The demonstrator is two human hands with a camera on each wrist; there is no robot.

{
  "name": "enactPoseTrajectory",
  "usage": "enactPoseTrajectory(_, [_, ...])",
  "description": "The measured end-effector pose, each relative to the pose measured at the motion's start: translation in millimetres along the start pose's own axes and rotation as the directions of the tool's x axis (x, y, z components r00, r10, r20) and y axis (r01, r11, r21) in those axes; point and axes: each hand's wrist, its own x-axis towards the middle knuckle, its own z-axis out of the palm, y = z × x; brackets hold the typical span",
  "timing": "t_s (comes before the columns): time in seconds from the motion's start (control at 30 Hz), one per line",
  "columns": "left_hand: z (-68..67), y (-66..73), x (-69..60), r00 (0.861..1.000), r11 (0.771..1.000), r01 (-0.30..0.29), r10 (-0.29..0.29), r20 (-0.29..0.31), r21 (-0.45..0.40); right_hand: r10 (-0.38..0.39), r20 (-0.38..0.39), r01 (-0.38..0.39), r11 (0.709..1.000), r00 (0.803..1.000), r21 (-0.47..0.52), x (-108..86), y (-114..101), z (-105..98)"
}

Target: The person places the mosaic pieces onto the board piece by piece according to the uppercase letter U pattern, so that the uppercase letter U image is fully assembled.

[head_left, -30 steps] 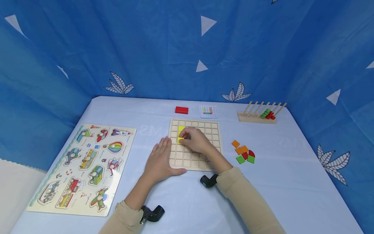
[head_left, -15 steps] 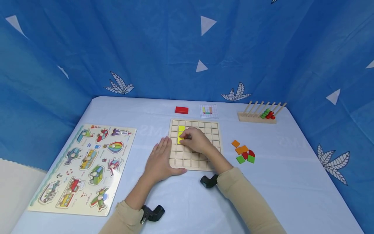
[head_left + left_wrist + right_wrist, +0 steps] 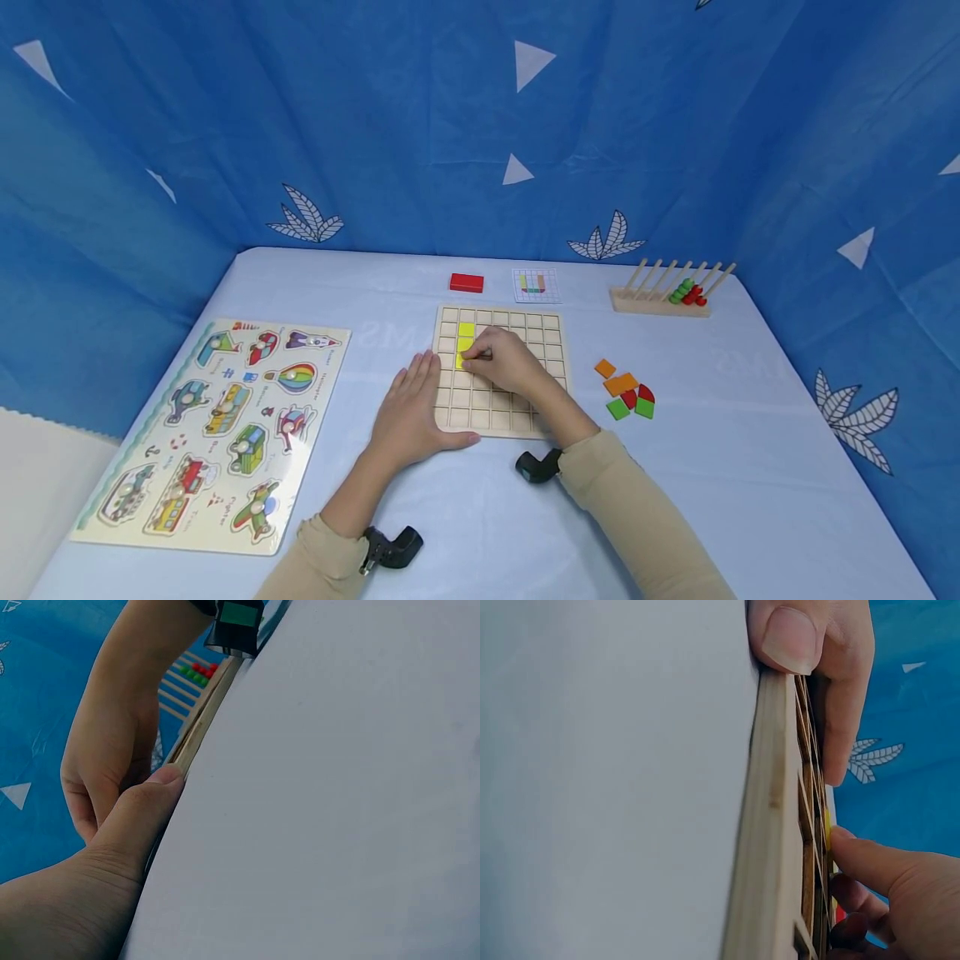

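A wooden grid board (image 3: pixel 489 418) lies at mid-table, with yellow square tiles (image 3: pixel 467 330) in a column near its left side. My left hand (image 3: pixel 411 412) rests at the board's left edge, fingers straight and thumb stretched along the near edge; the left wrist view shows that thumb (image 3: pixel 154 799) on the wood. Over the grid, my right hand (image 3: pixel 506 360) has bent fingers, with thumb and index finger pinching at the lowest yellow tile (image 3: pixel 460 361). In the right wrist view, the thumb touches a sliver of yellow (image 3: pixel 827 822); the fingertips partly cover that tile.
Loose orange tiles (image 3: pixel 620 384), green tiles (image 3: pixel 618 409) and red pieces (image 3: pixel 646 393) lie right of the board. Behind it are a red block (image 3: pixel 467 283) and a pattern card (image 3: pixel 536 286). A bead rack (image 3: pixel 660 306) stands back right; a vehicle puzzle (image 3: pixel 217 433) lies left.
The right thumb and index finger have closed together and shifted slightly right, uncovering more of the yellow column. The left hand and the board stay in place.
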Motion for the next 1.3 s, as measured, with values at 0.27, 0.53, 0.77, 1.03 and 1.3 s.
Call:
enactPoseTrajectory(0.27, [0.2,1.1,0.1,1.000,1.000,0.013,-0.013,-0.001,-0.007,0.019,0.029,-0.020,0.999,0.999,0.041,-9.0,2,-8])
enactPoseTrajectory(0.53, [-0.5,2.2,-0.2,1.000,1.000,0.029,-0.029,0.013,-0.012,0.037,0.039,-0.040,0.997,0.999,0.071,-24.8,10,-35])
enactPoseTrajectory(0.77, [-0.1,2.2,-0.1,0.999,0.999,0.037,-0.036,0.022,-0.009,0.066,0.034,-0.067,0.996,0.997,0.051,-43.1,34,-63])
enactPoseTrajectory(1.03, [1.0,0.9,-0.1,0.999,1.000,0.029,-0.029,0.018,-0.006,0.131,0.007,-0.131,0.991,0.991,0.032,-67.7,63,-98])
enactPoseTrajectory(1.3, [1.4,1.7,0.3,1.000,1.000,0.024,-0.024,0.013,-0.012,0.217,-0.046,-0.218,0.976,0.975,-0.008,-90.2,95,-125])
